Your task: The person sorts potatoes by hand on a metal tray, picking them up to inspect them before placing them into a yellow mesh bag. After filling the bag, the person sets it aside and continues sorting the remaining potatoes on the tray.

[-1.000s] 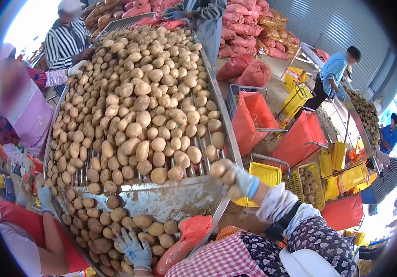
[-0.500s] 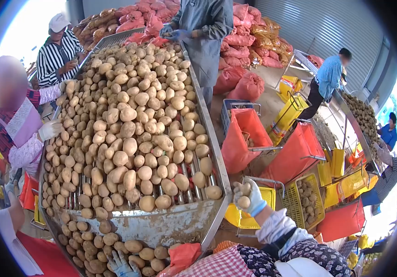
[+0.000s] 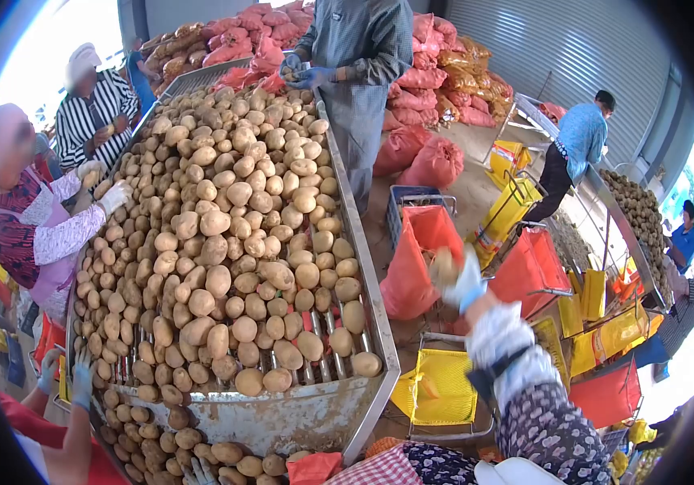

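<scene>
My right hand (image 3: 468,284), in a white and pale-blue glove, reaches out to the right of the sorting table. Blurred by motion, its fingers are around a potato (image 3: 445,268), beside the mouth of a red bag (image 3: 413,279) held in a metal frame. My left hand (image 3: 199,472), gloved too, shows only at the bottom edge. Its fingers are spread over the potatoes (image 3: 230,454) below the table's lip, and the rest of it is cut off. A large heap of potatoes (image 3: 216,279) covers the slatted metal table.
A yellow bag (image 3: 442,388) on a frame stands right of the table's metal rim (image 3: 373,299). Another red bag (image 3: 529,271) is beyond. Co-workers stand along the left side (image 3: 40,218) and far end (image 3: 355,89). Stacked pink sacks (image 3: 420,93) are behind.
My right hand has moved up and away from above the yellow bag toward the red bag. My left hand has slid lower. A co-worker's gloved hands at lower left have come to the table's edge.
</scene>
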Tool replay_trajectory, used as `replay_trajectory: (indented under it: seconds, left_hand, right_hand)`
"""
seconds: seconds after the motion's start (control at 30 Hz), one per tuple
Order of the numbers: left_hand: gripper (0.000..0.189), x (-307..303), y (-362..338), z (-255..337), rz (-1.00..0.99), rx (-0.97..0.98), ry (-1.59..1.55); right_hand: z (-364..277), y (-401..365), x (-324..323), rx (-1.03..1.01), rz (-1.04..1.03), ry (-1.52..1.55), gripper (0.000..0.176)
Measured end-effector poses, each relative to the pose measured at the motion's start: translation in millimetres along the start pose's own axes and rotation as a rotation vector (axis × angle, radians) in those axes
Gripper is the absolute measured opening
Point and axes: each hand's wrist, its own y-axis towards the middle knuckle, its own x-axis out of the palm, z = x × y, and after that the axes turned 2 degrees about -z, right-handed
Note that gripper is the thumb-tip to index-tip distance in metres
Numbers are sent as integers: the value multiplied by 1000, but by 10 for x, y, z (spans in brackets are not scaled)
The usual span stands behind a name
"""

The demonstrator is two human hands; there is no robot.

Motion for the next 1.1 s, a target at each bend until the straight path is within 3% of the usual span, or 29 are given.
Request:
replay_trajectory:
  seconds: [0.1,0.2,0.23,0.27,0.3,0.33,0.4,0.43,0.53,0.57,0.7,0.77,0.8,0.9,0.97,1.0,1.03,1.07,1.1]
  left_hand:
    - [61,104,6,-99,32,14,-10]
    - [61,161,37,-147,72,44,-26]
    - [61,332,37,-343,89,85,-14]
    - [61,759,-53,-809,92,180,29]
    - [61,231,-58,-169,126,38,12]
    - [61,58,-71,8,109,-41,39]
    - [65,65,-32,-10,4,-104,-62]
    - [65,62,-5,-20,-4,-113,-60]
    - [61,99,-2,14,128,-72,-129]
    - [62,194,-26,-12,181,-25,-78]
    - [74,-45,-367,-10,9,69,-140]
    - [75,-231,-552,-132,-53,-44,-76]
    - [76,-282,-638,-230,-119,-148,-9]
    - [74,-192,-1068,-674,-55,-216,45]
    - [67,-139,-1280,-815,4,-159,85]
    - [63,-191,-1313,-847,-49,-184,-3]
    - [59,-240,-1356,-874,-104,-208,-93]
    - [56,-295,-1304,-934,-213,-336,-337]
    - [56,-381,-1197,-916,-209,-335,-342]
  right_hand:
    - [-393,403,691,-394,63,-126,81]
    - [49,245,706,-372,-110,-328,67]
    - [207,389,358,-191,-408,-365,58]
    - [517,139,312,-59,-412,-488,51]
    - [860,-208,361,-41,-212,-642,46]
    - [1126,-391,305,-47,-183,-774,42]
    - [1489,-703,233,-36,-431,-964,34]
    - [1711,-835,243,-178,-504,-1157,37]
    - [2259,-1287,460,-319,-767,-1588,38]
    - [2437,-1481,645,-442,-894,-1918,40]
    - [3312,-2066,827,-181,-1292,-2321,58]
    - [3761,-2154,620,-36,-1458,-2641,65]
    - [3920,-2237,477,-40,-1467,-2643,65]
    - [4109,-2446,180,-8,-1631,-2614,68]
    - [4079,-2455,172,-127,-1599,-2328,67]
    - [4064,-2629,472,101,-1469,-2506,65]
    - [4107,-2681,414,103,-1467,-2512,65]
    - [4145,-2719,339,-9,-1505,-2635,62]
    - [4172,-2762,286,-129,-1538,-2755,59]
